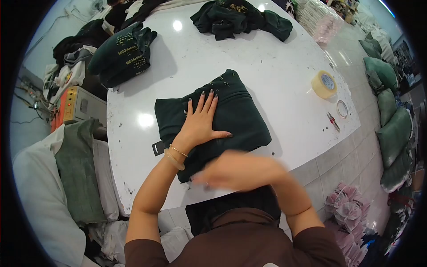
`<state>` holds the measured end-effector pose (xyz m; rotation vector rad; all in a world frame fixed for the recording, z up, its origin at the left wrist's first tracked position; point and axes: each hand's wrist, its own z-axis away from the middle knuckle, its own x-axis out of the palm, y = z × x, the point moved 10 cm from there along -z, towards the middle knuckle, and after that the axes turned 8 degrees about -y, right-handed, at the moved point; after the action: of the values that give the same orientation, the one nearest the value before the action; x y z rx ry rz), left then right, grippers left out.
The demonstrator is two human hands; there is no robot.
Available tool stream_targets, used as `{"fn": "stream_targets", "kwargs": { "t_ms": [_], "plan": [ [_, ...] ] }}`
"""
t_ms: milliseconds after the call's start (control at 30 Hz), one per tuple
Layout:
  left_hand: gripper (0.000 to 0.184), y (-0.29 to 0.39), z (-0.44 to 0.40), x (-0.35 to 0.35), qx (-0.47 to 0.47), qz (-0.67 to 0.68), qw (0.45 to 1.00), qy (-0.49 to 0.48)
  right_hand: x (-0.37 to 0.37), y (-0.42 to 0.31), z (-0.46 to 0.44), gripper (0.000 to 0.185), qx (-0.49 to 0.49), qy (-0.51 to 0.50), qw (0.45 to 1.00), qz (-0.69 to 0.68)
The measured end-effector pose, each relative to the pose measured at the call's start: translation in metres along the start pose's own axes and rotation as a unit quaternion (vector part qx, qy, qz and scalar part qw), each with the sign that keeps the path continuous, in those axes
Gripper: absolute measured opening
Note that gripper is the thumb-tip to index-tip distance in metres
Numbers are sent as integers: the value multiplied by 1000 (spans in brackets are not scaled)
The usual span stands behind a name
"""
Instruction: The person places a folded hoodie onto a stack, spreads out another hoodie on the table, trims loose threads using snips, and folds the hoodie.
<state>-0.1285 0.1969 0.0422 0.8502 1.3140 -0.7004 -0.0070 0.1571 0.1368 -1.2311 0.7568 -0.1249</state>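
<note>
A folded dark green garment (235, 111) with small gold specks lies on the white table in front of me. Flat on top of it, fingers spread, is my left hand (202, 120), with bracelets at the wrist. My right hand (235, 171) is smeared by motion over the garment's near edge, its fingertips by the lower left corner. Whether it grips the cloth cannot be made out. A black tag (158, 148) sticks out from under the garment's left side.
Folded dark green garments (124, 55) with gold lettering are stacked at the back left. A loose heap of dark green cloth (240, 20) lies at the far edge. Yellow tape (324, 84), a smaller roll (342, 109) and red-handled snips (333, 122) are on the white table (289, 107) at right.
</note>
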Motion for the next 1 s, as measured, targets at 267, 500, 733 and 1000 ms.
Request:
{"fn": "stream_targets", "kwargs": {
  "t_ms": [267,500,733,1000],
  "plan": [
    [118,-14,-6,4,-7,-5,1000,-20,-162,195,28,45,317,364,843,236],
    [115,-16,0,9,7,10,1000,2,-39,130,59,47,306,503,696,412],
    [76,-25,15,-14,-138,13,990,-11,-136,213,105,42,294,545,713,328],
    [64,-124,92,45,-385,290,847,226,-105,269,126,42,371,488,754,-236]
  ]
}}
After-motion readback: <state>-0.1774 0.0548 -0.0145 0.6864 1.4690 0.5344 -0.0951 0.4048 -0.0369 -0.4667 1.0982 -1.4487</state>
